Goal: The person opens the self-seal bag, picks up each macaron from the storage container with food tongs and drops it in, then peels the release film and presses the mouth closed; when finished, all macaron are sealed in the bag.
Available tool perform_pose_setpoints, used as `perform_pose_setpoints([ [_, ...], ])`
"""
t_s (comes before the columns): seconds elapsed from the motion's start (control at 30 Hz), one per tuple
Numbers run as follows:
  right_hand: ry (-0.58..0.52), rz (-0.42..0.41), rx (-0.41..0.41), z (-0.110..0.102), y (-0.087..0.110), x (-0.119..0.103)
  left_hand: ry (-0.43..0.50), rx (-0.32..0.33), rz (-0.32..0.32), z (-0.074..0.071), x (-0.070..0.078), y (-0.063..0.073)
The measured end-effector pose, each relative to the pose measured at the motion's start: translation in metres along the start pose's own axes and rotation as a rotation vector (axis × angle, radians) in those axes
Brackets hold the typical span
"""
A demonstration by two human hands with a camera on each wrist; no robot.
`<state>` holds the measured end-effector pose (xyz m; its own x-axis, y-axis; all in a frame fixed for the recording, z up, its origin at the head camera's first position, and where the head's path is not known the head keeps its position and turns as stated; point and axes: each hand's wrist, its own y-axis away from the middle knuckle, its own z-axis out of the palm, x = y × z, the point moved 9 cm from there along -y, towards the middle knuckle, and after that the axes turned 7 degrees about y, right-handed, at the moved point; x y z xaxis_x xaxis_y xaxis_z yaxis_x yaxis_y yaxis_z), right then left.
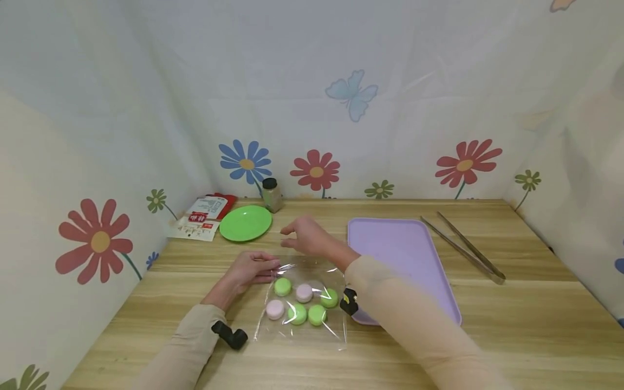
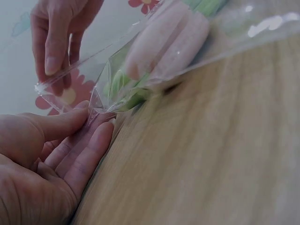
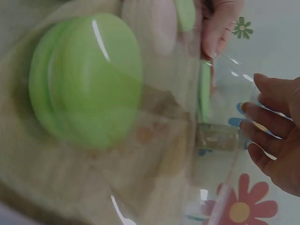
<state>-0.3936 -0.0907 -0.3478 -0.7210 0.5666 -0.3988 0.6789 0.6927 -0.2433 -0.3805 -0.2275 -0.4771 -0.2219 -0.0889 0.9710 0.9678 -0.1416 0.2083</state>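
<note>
A clear plastic bag (image 1: 302, 337) lies on the table in front of the person. Inside it are several green macarons (image 1: 317, 314) and two pale pink macarons (image 1: 304, 293). At the bag's upper left corner, my left hand (image 1: 251, 269) pinches the film between thumb and fingers; the left wrist view shows the film creased there. My right hand (image 1: 312, 236) is over the bag's far edge, thumb and fingers apart. In the right wrist view, the fingers of that hand (image 3: 276, 131) are spread loosely beside the raised film, with nothing gripped.
A lilac tray (image 1: 390, 230) is right of the bag, partly behind the right forearm. Metal tongs (image 1: 468, 249) lie beyond it. At the back left are a green plate (image 1: 245, 223), a black-lidded jar (image 1: 272, 196) and red-and-white packets (image 1: 200, 218). A flower-printed curtain (image 1: 292, 108) surrounds the wooden table (image 1: 526, 325).
</note>
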Motion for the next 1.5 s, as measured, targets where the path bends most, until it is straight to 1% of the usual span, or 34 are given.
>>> perform_pose_setpoints([
  [0.13,-0.025,0.014,-0.004,0.01,-0.004,0.001,0.0,-0.008,-0.001,0.0,-0.001,0.0],
  [0.23,-0.031,0.019,0.025,0.011,-0.003,0.003,-0.004,-0.012,-0.004,0.0,-0.001,0.001],
  [0.37,0.019,-0.01,0.089,0.006,0.0,0.0,-0.011,-0.012,-0.006,0.0,-0.002,0.001],
  [0.47,0.055,-0.044,0.107,0.005,0.001,-0.004,-0.011,-0.008,-0.004,-0.001,-0.002,0.001],
  [0.67,0.121,-0.109,0.059,0.011,-0.001,-0.012,-0.005,-0.015,0.001,-0.001,-0.003,-0.001],
  [0.83,0.129,-0.133,0.017,0.017,-0.002,-0.015,0.001,-0.018,0.001,-0.001,-0.002,0.0],
  [1.03,0.13,-0.182,0.019,0.017,-0.002,-0.02,-0.009,-0.03,0.012,0.0,0.002,0.001],
  [1.2,0.131,-0.215,0.024,0.018,-0.002,-0.023,-0.001,-0.044,0.01,0.0,0.003,0.002],
  [1.33,0.1,-0.204,0.022,0.021,-0.003,-0.023,0.002,-0.052,0.016,0.0,0.002,0.002],
  [1.4,0.083,-0.193,0.035,0.02,-0.004,-0.024,-0.002,-0.059,0.017,0.001,0.002,0.001],
  [1.5,0.06,-0.134,0.06,0.017,-0.005,-0.021,-0.013,-0.081,0.016,0.003,0.001,0.0],
])
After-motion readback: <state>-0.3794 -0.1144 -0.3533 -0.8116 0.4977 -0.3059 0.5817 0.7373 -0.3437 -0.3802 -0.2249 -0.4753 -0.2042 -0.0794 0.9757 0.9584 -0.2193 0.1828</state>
